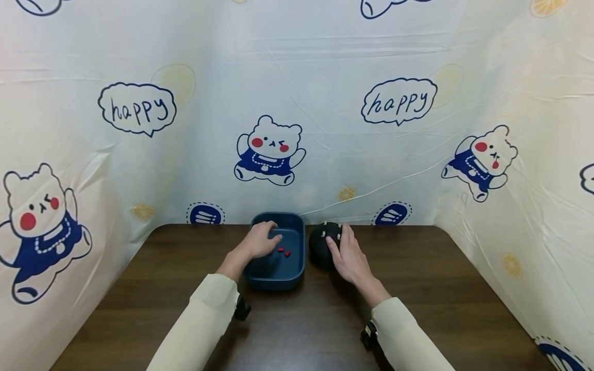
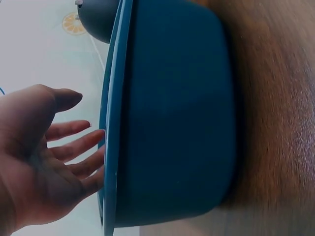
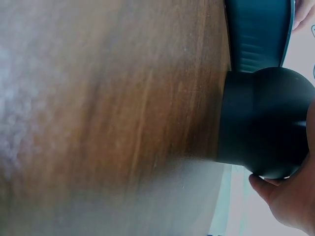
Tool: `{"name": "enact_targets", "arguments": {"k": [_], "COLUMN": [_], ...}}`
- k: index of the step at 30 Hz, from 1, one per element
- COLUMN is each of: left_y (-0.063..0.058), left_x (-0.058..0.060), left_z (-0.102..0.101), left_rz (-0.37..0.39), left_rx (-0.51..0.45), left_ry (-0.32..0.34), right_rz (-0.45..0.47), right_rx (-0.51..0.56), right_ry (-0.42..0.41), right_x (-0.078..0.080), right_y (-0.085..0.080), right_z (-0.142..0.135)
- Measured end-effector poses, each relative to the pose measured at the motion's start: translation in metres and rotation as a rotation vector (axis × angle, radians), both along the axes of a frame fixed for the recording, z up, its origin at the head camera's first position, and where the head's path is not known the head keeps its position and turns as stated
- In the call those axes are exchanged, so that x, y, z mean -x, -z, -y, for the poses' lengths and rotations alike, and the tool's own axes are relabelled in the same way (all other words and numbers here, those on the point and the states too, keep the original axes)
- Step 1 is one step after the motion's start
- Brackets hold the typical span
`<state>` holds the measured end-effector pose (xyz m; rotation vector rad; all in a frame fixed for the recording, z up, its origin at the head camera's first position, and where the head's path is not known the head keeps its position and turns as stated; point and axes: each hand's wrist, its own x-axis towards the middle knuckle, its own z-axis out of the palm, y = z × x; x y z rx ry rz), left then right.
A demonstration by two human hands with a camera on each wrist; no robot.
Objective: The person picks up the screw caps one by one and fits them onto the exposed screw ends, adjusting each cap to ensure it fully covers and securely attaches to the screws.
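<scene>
My left hand (image 1: pixel 260 241) hovers over the left side of a dark blue plastic bin (image 1: pixel 275 284), holding nothing. In the left wrist view its fingers (image 2: pixel 78 147) are loosely spread behind the bin's rim. Two small red pieces (image 1: pixel 287 253) lie on the bin floor. Just right of the bin stands a black ball-shaped object (image 1: pixel 320 250) with small white studs near its top. The right wrist view shows its short round base (image 3: pixel 236 118) on the table. My right hand (image 1: pixel 351 260) grips the ball's right side, thumb across the front.
A dark brown wooden table (image 1: pixel 399 273) carries both objects near its back edge. Behind and along both sides hangs a pale printed curtain (image 1: pixel 325 77) with cartoon bears.
</scene>
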<state>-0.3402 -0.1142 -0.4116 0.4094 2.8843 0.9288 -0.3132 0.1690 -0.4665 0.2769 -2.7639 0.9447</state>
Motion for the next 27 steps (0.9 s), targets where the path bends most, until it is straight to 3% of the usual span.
{"name": "enact_targets", "arguments": {"k": [15,23,27], "left_y": [0.004,0.008,0.010], "left_x": [0.006,0.007,0.005], "left_z": [-0.015,-0.023,-0.026], "left_rz": [0.191,0.370,0.410], "left_rx": [-0.063,-0.135,-0.149], "left_ry": [-0.071,-0.087,-0.095], "right_rz": [-0.019,-0.002,0.001], "right_rx": [-0.002,0.008,0.013], "right_ry": [0.003,0.004,0.000], "right_x": [-0.001,-0.001,-0.001], "right_y": [0.000,-0.001,-0.001], "right_z": [0.002,0.000,0.000]}}
